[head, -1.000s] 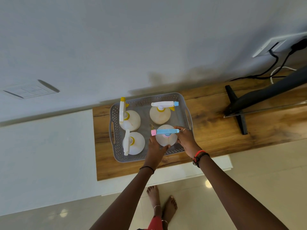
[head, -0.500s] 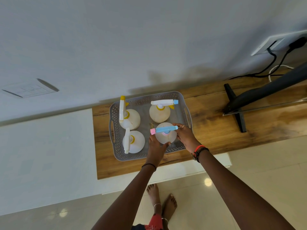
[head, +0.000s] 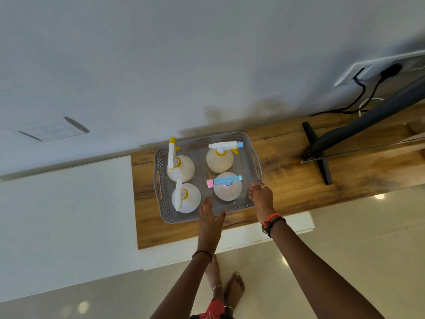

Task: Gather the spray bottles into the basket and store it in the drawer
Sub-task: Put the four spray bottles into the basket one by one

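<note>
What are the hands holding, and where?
Nothing clearly: the left hand lies flat over the near rim of the basket; the right hand is at its near right corner, grip unclear.

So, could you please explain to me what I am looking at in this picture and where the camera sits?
There is no machine here: a person works with bare hands, and the one camera sits on their head, looking down, so you see their arms and feet. On the wooden top stands a grey basket with four spray bottles upright in it. The left hand lies with straight fingers over the basket's near rim, holding nothing. The right hand is at the near right corner, fingers loosely curled; whether it grips the rim I cannot tell.
</note>
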A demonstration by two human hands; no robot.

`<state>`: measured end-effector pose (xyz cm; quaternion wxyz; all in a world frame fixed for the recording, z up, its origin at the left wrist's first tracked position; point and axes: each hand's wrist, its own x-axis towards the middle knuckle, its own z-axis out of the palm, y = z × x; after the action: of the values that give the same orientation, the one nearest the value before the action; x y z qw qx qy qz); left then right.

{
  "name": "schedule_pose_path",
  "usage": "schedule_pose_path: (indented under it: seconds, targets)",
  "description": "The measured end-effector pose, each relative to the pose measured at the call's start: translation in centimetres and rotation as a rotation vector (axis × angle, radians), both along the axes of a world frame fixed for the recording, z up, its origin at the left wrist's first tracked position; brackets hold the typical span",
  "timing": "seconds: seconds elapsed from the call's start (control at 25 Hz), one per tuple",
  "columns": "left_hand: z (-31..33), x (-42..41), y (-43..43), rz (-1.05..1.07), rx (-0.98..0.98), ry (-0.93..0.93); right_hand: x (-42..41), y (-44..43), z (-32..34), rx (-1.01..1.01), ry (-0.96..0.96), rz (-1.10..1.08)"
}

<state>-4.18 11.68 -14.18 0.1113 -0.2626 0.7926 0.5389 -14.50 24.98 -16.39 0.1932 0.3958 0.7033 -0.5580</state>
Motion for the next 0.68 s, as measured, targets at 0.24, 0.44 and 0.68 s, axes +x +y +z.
schedule_pose_path:
  seconds: [0.24, 0.44, 0.68]
  targets:
    - [0.8, 5.6, 0.4, 0.045, -0.072, 0.091, 3.7, 1.9, 2.0, -0.045, 0.068, -0.103]
    - [0.6, 9.7, -0.5, 0.151, -0.134, 0.075, 7.0, 4.0, 2.6, -0.042, 0.027, -0.073]
    - [-0.7, 14.7, -0.6, 0.266, -0.187, -0.014, 11.2, 7.8, 1.6, -0.065, 0.017, -0.045]
